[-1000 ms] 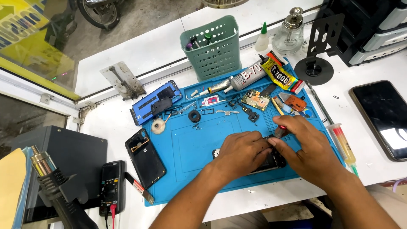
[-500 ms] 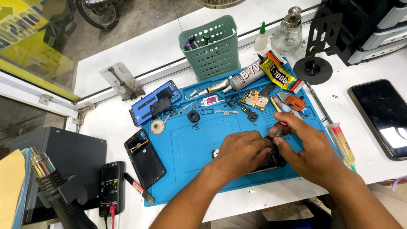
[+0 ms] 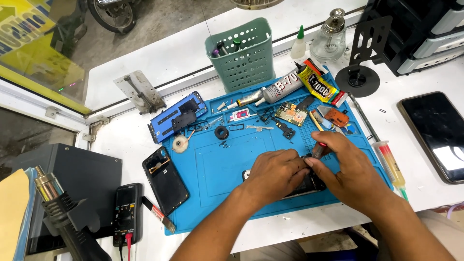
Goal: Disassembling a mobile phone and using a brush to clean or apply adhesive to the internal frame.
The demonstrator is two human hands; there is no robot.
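Observation:
An opened black phone lies on the blue work mat, mostly hidden under both hands. My left hand presses down on the phone's left half, fingers curled onto its top edge. My right hand grips a small screwdriver with a red band, its tip pointing down at the phone's upper edge between the two hands. The screwdriver's tip is hidden by my fingers.
On the mat lie a circuit board, glue tubes, small parts and a blue phone frame. A black back cover, multimeter, heat gun, green basket, syringe and second phone surround it.
Both hands stay over the phone. My right hand has shifted slightly, bringing the screwdriver upright at the phone's upper edge.

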